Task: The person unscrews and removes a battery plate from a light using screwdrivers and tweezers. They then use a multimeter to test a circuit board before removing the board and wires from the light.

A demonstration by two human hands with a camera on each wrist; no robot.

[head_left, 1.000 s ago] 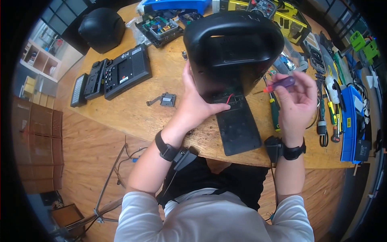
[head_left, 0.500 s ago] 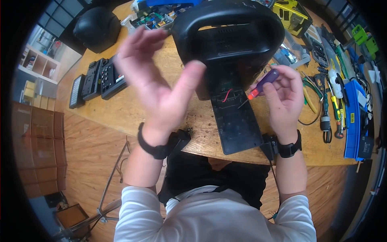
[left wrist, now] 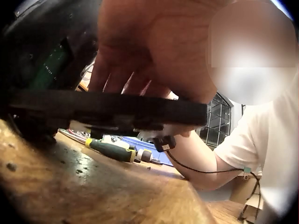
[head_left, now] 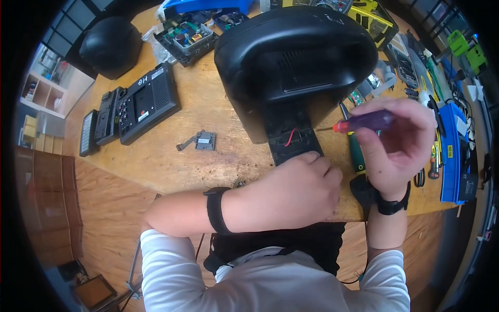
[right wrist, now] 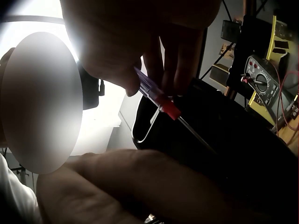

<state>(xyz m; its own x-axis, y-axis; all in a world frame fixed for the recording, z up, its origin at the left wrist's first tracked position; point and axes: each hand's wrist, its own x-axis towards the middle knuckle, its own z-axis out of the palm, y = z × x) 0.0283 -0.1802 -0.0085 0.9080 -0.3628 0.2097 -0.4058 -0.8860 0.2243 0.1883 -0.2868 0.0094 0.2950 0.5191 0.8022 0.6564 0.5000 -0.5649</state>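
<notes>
A large black housing with a handle (head_left: 296,44) stands upright on the wooden table. From its lower front a flat black panel (head_left: 281,155) sticks out toward the person, with a short red wire (head_left: 290,137) near its inner end. My left hand (head_left: 296,195) grips this panel, the arm crossing in front of the body; the left wrist view shows the palm over the panel (left wrist: 117,105) with fingers bent past its far edge. To the right, my right hand (head_left: 403,143) pinches a purple-handled screwdriver (head_left: 366,122) with a red collar, its shaft pointing left toward the housing.
A small grey part (head_left: 205,141) lies left of the housing, and black equipment units (head_left: 150,104) lie further left. Behind them is an opened case with circuit boards (head_left: 187,39). A green-handled screwdriver (left wrist: 112,150), a blue tray (head_left: 451,151) and a multimeter (right wrist: 261,81) lie around.
My left hand has left the housing's left side, lifted, and come across to the panel. My right hand swung the screwdriver in near the panel, then back out to the right.
</notes>
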